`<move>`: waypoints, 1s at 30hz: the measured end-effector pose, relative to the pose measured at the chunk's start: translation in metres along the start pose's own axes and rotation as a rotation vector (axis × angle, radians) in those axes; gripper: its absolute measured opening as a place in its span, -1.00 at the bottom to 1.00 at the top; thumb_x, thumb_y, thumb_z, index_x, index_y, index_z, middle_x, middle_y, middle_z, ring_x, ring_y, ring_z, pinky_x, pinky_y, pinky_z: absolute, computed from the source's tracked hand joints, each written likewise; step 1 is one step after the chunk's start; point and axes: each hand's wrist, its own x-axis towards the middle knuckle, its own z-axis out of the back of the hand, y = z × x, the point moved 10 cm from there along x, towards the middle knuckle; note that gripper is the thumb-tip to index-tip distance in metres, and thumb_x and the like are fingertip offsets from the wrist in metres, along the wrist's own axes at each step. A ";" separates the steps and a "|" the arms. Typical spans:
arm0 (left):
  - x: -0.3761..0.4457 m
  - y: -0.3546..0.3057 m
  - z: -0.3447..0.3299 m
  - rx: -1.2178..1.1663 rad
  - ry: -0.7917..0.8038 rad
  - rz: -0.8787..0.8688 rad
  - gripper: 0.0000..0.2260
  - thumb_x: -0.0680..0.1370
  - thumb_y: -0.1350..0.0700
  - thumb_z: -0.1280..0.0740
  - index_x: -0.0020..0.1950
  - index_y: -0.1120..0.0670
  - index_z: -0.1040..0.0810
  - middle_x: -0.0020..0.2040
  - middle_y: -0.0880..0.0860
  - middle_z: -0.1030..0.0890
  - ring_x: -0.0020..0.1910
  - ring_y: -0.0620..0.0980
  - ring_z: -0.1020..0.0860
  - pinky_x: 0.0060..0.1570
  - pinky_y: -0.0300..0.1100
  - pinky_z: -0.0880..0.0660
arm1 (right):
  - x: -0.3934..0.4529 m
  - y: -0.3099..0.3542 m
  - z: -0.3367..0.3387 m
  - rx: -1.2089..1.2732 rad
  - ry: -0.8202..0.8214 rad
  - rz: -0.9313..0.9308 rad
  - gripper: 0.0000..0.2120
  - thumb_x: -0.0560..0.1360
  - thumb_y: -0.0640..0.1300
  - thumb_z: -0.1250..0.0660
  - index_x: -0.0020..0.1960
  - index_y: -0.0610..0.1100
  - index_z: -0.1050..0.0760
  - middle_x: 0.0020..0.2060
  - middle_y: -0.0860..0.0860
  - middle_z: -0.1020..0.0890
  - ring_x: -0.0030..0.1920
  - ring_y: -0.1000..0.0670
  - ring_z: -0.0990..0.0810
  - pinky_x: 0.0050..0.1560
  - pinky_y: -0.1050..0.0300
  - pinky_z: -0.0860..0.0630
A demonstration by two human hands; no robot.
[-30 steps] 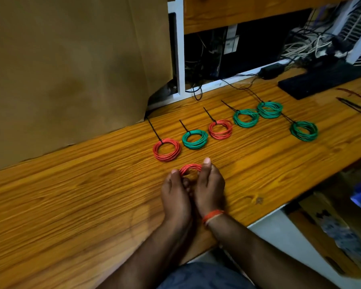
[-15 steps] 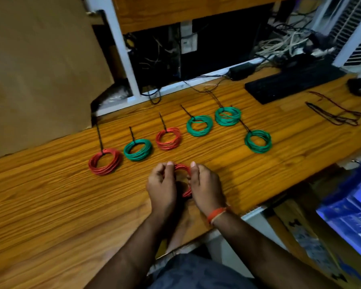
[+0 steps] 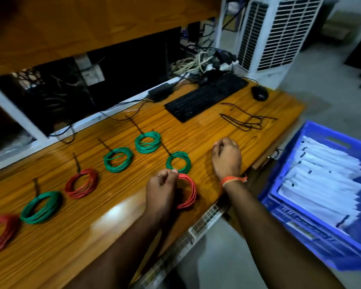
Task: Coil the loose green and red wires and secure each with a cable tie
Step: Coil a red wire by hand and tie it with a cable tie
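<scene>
The left hand's [image 3: 162, 185] fingers curl round the top of the untied red wire coil [image 3: 189, 191], holding its turns together near the front edge of the wooden surface [image 3: 206, 132]. The right hand [image 3: 227, 157] hovers towards the surface's right edge, fingers curled; whether they pinch anything cannot be told. Judged: it is fetching a tie. Six tied coils, red and green, line the surface behind, black tie tails pointing rearward.
</scene>
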 end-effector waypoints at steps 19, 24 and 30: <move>0.038 -0.001 -0.045 -0.140 0.041 0.087 -0.79 0.65 0.02 -0.33 -0.14 0.08 -0.60 -0.21 0.22 -0.54 -0.19 0.13 -0.48 -0.12 0.05 -0.41 | 0.085 -0.049 -0.033 -0.456 0.200 0.034 -0.73 0.61 -0.12 -0.27 0.26 -0.20 -0.47 0.22 -0.20 -0.57 0.30 -0.21 -0.45 0.37 -0.03 -0.26; 0.039 -0.001 -0.029 -0.169 0.010 0.098 -0.73 0.66 0.04 -0.32 -0.22 0.01 -0.64 -0.17 0.25 -0.65 -0.15 0.17 -0.59 -0.03 0.12 -0.51 | 0.058 -0.031 -0.030 -0.315 0.154 0.077 -0.83 0.54 -0.29 -0.30 0.13 -0.25 -0.55 0.10 -0.24 -0.58 0.18 -0.27 -0.50 0.19 -0.03 -0.39; 0.034 0.001 -0.010 -0.186 -0.020 0.108 -0.75 0.68 0.08 -0.30 -0.17 0.07 -0.62 -0.22 0.14 -0.65 -0.21 0.10 -0.58 -0.08 0.03 -0.49 | 0.044 -0.021 -0.036 -0.282 0.176 0.087 -0.84 0.48 -0.30 -0.36 0.05 -0.23 -0.58 0.00 -0.26 -0.57 0.09 -0.31 -0.51 0.15 -0.05 -0.41</move>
